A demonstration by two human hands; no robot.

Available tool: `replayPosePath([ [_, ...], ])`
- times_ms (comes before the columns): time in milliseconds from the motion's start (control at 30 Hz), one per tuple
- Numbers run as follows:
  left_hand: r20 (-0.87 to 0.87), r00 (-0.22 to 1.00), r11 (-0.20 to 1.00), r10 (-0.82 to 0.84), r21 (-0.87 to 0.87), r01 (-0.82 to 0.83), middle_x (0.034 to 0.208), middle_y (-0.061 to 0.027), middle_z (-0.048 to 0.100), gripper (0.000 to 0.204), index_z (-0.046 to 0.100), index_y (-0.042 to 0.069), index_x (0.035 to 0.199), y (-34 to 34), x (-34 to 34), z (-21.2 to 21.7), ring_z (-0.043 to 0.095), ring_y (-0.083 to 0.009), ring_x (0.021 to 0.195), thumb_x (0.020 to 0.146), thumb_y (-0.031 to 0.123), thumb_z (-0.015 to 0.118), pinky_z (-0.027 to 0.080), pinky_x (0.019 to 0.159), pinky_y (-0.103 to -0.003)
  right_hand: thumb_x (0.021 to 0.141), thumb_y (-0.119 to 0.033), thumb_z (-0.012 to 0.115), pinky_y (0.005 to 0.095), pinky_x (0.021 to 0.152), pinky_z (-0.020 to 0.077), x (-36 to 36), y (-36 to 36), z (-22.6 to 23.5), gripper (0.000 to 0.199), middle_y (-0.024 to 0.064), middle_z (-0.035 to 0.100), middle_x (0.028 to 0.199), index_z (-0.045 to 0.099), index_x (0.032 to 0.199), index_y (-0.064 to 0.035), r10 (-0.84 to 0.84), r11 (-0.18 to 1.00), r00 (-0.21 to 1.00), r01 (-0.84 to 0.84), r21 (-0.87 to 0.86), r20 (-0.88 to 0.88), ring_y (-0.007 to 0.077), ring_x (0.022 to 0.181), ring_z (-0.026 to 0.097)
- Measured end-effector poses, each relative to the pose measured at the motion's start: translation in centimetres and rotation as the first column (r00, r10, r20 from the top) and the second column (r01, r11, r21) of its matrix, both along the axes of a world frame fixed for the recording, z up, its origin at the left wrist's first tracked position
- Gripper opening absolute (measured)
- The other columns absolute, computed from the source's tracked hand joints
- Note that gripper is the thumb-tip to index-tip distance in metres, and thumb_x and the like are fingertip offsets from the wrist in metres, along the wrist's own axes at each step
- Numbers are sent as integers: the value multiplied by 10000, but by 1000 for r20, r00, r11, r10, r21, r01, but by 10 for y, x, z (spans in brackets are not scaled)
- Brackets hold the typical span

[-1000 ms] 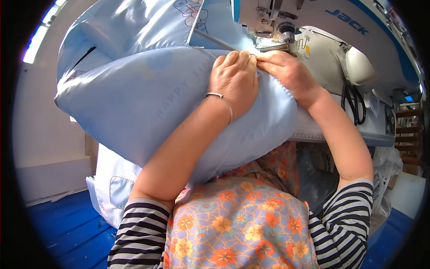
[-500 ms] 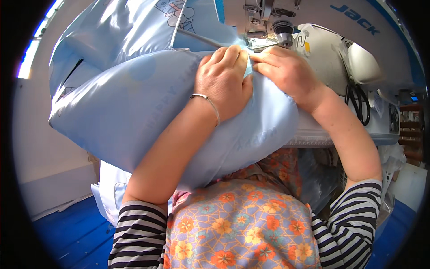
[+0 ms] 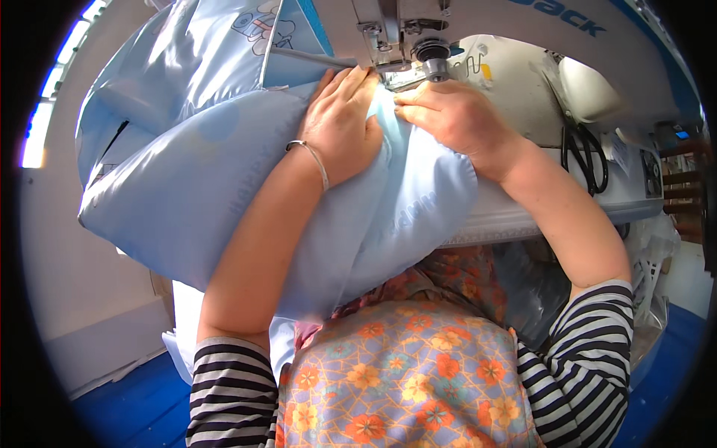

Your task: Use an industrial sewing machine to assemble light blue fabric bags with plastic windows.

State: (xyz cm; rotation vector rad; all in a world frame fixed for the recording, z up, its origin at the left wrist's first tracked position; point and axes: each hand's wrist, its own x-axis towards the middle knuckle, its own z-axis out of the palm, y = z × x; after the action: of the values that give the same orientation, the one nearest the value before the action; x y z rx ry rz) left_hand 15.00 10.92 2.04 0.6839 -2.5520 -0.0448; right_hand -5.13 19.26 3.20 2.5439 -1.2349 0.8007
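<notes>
Fabric (image 3: pixel 175 179): pale blue, shiny and faintly printed, swollen into a broad rounded lobe to the left of and below the hands, its right end draping over the near side of the white sewing counter (image 3: pixel 493 207).
Long axis: roughly left to right, rising a little toward the right; the brightly lit strip between the two hands runs up toward the metal needle-and-foot assembly (image 3: pixel 388 52).
Left hand (image 3: pixel 341 123): palm down on the fabric, fingers stretched forward and side by side, thumb set apart; the grip is spread flat, pressing rather than clasping.
Right hand (image 3: pixel 459 118): on the other side of that strip, fingertips and thumb drawn close; the grip appears to pinch the fabric's edge.
Nearer hand: the left, its fingertips just beside the needle-and-foot assembly; the right hand's tips lie slightly lower and to the right.
Machine: white sewing machine head with blue trim (image 3: pixel 478 22), across the top, beyond both hands.
Off to the right: black-handled scissors (image 3: pixel 585 153), well apart from the fabric.
Hidden: the fabric's edge under the left fingers and whatever lies beneath the foot.
Hard to make out: the needle tip, lost in glare; the right hand, slightly blurred.
Cut off: the machine's top and the fabric's far upper part.
</notes>
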Motion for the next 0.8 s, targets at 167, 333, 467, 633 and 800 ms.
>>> replayPosePath([
  [167, 45, 978, 949, -204, 253, 186, 1358, -208, 491, 608, 522, -40, 1276, 71, 24, 19, 466, -316, 1276, 702, 115, 646, 310, 1102, -481, 768, -54, 637, 326, 860, 523, -5, 1, -4, 266, 56, 682, 1039, 709, 1024, -48, -1, 1000, 1000, 1, 7, -10, 213, 965, 637],
  [333, 73, 997, 987, 36, 153, -46, 1366, -181, 487, 624, 496, -34, 1297, 150, 28, 8, 458, -304, 1284, 711, 121, 644, 288, 1074, -565, 778, -54, 621, 325, 869, 522, -3, -5, -6, 271, 56, 681, 1054, 707, 1035, -47, 19, 999, 999, -22, -50, -51, 215, 979, 630],
  [467, 139, 984, 992, 115, -74, -105, 1418, -150, 449, 728, 456, -1, 1356, 146, 53, -8, 421, -289, 1323, 666, 113, 660, 253, 1090, -557, 784, -50, 611, 322, 882, 518, 0, -3, -6, 291, 63, 678, 1085, 691, 1064, -38, 31, 999, 999, -32, -42, -16, 228, 992, 627],
  [633, 346, 927, 987, 142, -124, -105, 1256, -79, 585, 435, 588, 51, 1193, 128, 117, 17, 480, -255, 1250, 764, 88, 530, 286, 1087, -554, 800, -27, 545, 364, 952, 493, 12, 20, -7, 323, 126, 658, 1151, 664, 1099, -1, -42, 999, 999, 42, 23, -31, 285, 1085, 611],
  [800, 304, 928, 975, 216, -114, -190, 1169, -46, 630, 529, 605, 88, 1160, 82, 146, 33, 508, -260, 1186, 634, 45, 643, 296, 1091, -516, 801, -12, 516, 385, 990, 474, 34, 40, -8, 329, 160, 650, 1165, 656, 1096, 21, -130, 991, 989, 128, -37, -64, 308, 1120, 600],
])
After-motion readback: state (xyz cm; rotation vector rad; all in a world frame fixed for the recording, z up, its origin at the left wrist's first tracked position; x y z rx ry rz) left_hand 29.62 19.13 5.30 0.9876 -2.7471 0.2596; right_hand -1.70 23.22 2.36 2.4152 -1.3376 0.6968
